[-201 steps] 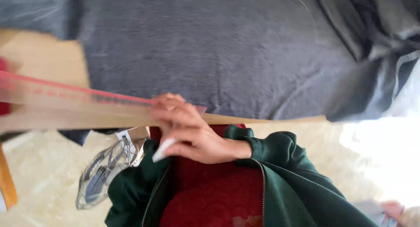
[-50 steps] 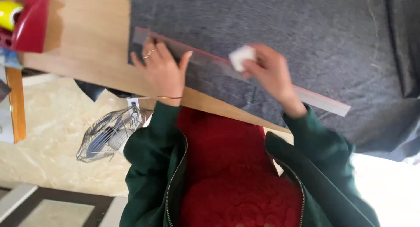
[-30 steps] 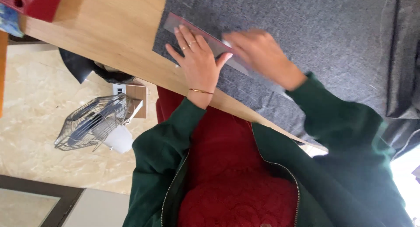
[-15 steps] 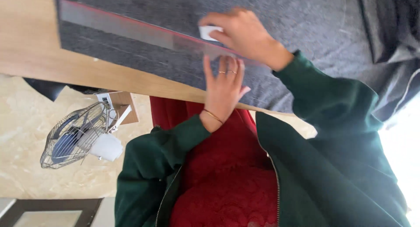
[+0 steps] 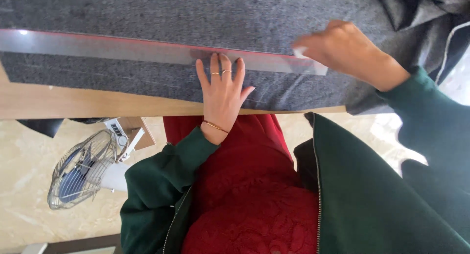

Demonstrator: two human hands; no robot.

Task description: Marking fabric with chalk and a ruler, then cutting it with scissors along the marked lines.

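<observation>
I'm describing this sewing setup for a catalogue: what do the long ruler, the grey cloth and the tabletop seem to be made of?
The ruler looks like clear plastic: the cloth shows through it and it glints. The grey cloth looks like matte, wool-like woven fabric with a flecked, fuzzy surface. The tabletop looks like smooth light wood or wood-look laminate; which one is unclear.

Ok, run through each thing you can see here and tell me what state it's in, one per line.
Long ruler: lying flat on the fabric, pinned down.
Grey fabric: spread over the table, bunched at the far right.
Wooden table: near edge bare.
Left hand: open, fingers pressing the ruler.
Right hand: closed on a small white piece, blurred.
Fan: on the floor; running or not, unclear.
</observation>
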